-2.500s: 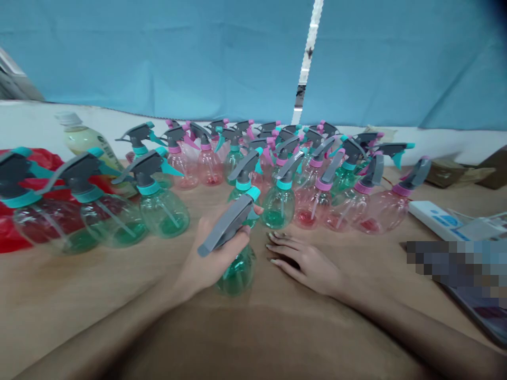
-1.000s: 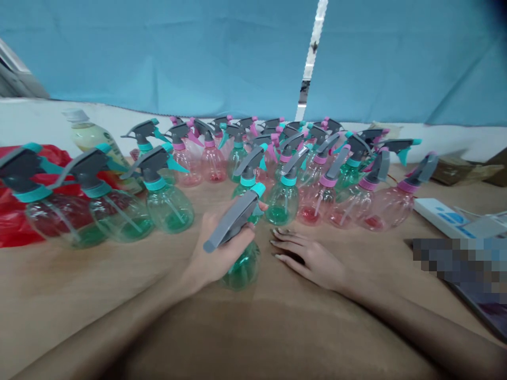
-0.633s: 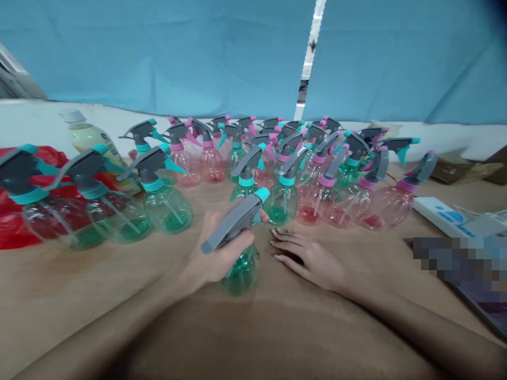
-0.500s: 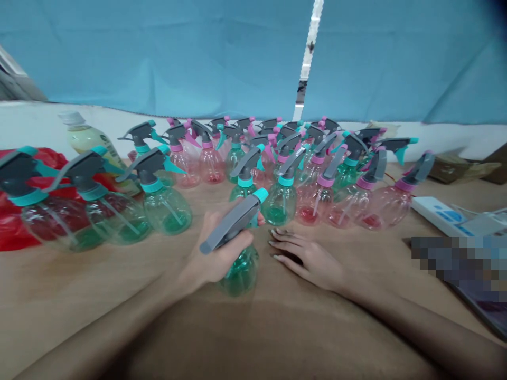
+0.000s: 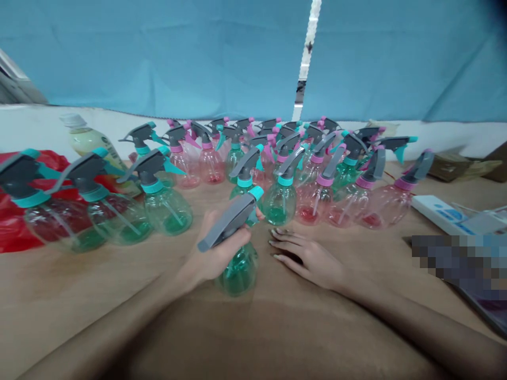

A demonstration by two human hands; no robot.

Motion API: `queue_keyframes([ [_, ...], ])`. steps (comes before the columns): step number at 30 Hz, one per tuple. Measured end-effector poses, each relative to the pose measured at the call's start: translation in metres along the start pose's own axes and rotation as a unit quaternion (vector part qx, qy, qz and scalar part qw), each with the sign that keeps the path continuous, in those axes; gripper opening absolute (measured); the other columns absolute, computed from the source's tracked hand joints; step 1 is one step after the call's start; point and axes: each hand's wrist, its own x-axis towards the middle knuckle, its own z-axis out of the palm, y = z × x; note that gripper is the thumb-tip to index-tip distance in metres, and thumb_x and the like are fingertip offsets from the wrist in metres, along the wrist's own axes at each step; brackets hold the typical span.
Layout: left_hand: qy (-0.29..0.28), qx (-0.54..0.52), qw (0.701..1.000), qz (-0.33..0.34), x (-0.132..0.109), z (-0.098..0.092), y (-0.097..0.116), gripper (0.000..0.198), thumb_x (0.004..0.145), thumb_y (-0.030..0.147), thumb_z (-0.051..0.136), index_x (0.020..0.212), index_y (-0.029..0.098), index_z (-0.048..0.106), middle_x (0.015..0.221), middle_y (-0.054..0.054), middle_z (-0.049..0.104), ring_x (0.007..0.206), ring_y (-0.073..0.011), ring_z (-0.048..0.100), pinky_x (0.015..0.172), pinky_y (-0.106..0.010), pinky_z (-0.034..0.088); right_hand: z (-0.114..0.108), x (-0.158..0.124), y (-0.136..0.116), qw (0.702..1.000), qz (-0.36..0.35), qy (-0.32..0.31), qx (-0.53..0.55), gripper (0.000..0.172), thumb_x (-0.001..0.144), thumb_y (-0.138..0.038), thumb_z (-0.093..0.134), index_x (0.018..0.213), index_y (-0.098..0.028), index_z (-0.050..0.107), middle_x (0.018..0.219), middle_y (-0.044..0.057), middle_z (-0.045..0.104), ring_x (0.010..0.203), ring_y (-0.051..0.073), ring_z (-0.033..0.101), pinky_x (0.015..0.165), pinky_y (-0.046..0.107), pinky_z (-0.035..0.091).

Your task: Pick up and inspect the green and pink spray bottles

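My left hand (image 5: 222, 248) is wrapped round the neck and trigger of a green spray bottle (image 5: 238, 272) with a grey head and a turquoise nozzle. The bottle stands on the table in front of me, its nozzle pointing away to the right. Part of its collar is hidden by my fingers. Palm down on the tabletop, my right hand (image 5: 311, 258) rests with its fingers stretched out and holds nothing. Just beyond it stands another green spray bottle (image 5: 280, 203), beside a pink spray bottle (image 5: 311, 203).
Several green and pink spray bottles crowd the back of the table (image 5: 166, 332). On the left are three green ones, a red plastic bag (image 5: 16, 232) and a white-capped drink bottle (image 5: 89, 140). At right lie a white box-like device (image 5: 443, 216) and a partly blurred dark flat object (image 5: 483, 311).
The head of the held spray bottle has shifted very slightly left and up with my left hand. My right hand stays where it was.
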Motion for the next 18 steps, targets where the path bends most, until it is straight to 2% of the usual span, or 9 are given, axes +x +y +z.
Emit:
queue_keyframes([
  [4,0.001,0.028,0.999,0.017,-0.001,-0.001,0.006,0.016,0.073,0.022,0.048,0.084,0.026,0.058,0.084,0.001,0.063,0.075,-0.0180,0.061,0.069,-0.030,0.048,-0.001,0.000,-0.001,1.000,-0.009,0.004,0.003,0.033,0.093,-0.032,0.042,0.122,-0.022,0.055,0.125,0.007,0.058,0.125,0.021,0.044,0.105,0.044,0.038],
  [8,-0.001,0.028,1.000,0.012,-0.001,-0.002,0.015,0.024,0.073,0.021,0.047,0.093,0.027,0.059,0.076,0.001,0.062,0.071,-0.0177,0.061,0.063,-0.029,0.048,-0.001,0.000,-0.001,1.000,-0.010,0.009,0.007,0.033,0.093,-0.032,0.042,0.121,-0.022,0.056,0.126,0.006,0.058,0.125,0.020,0.045,0.104,0.043,0.039],
  [11,-0.007,0.026,1.000,0.003,-0.001,0.000,0.013,0.025,0.075,0.023,0.047,0.097,0.026,0.059,0.075,0.001,0.063,0.070,-0.0183,0.061,0.061,-0.029,0.048,0.000,0.000,-0.001,1.000,-0.007,0.021,0.014,0.032,0.093,-0.032,0.043,0.120,-0.023,0.057,0.126,0.006,0.058,0.123,0.021,0.046,0.103,0.043,0.040],
  [15,-0.006,0.009,1.000,-0.005,-0.002,0.001,0.008,0.026,0.077,0.020,0.048,0.099,0.027,0.059,0.084,0.001,0.066,0.075,-0.0173,0.063,0.070,-0.030,0.050,0.000,0.000,-0.001,1.000,-0.011,0.019,0.013,0.032,0.093,-0.032,0.043,0.120,-0.024,0.057,0.125,0.005,0.058,0.124,0.020,0.046,0.104,0.043,0.040],
  [18,-0.007,-0.003,1.000,-0.003,-0.001,0.001,0.009,0.025,0.076,0.015,0.048,0.094,0.027,0.062,0.090,0.002,0.067,0.077,-0.0154,0.063,0.076,-0.029,0.049,-0.001,0.000,-0.002,1.000,-0.008,0.017,0.009,0.032,0.093,-0.033,0.043,0.120,-0.024,0.057,0.125,0.005,0.058,0.125,0.020,0.045,0.105,0.042,0.039],
])
